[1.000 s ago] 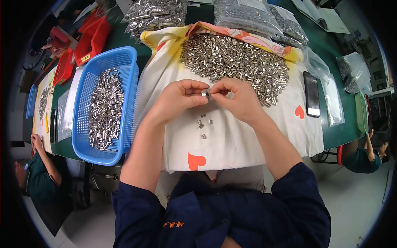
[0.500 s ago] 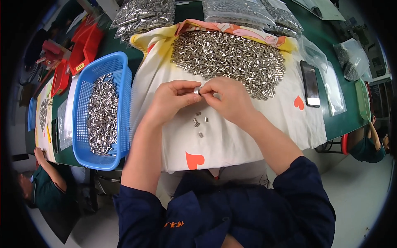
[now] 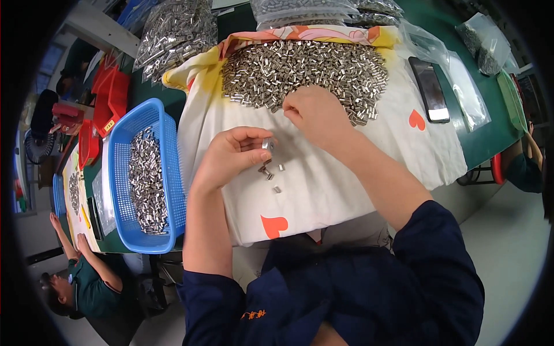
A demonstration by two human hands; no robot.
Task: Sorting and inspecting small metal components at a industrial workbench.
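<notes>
Between the thumb and fingers of my left hand (image 3: 228,158) is a small silver metal fitting (image 3: 267,144), its exact kind too small to tell. My right hand (image 3: 320,115) is closed in a pinch at the near edge of a wide heap of small metal cylinders (image 3: 306,69). What its fingertips hold, if anything, is hidden. Several loose cylinders (image 3: 277,189) lie on the white cloth (image 3: 323,190) just below my left hand. The heap rests on the same cloth, which has a yellow and pink border and red hearts.
A blue plastic basket (image 3: 121,202) of metal cylinders stands at the left. Red bins (image 3: 112,95) are beyond it. Bags of metal parts (image 3: 176,37) line the back. A black phone (image 3: 430,92) and clear plastic bags (image 3: 470,98) lie at the right. A co-worker (image 3: 95,282) sits far left.
My right hand has left my left hand and moved up to the heap. My left hand stays shut on the fitting, now slightly lower. The whole view has shifted and tilted a little.
</notes>
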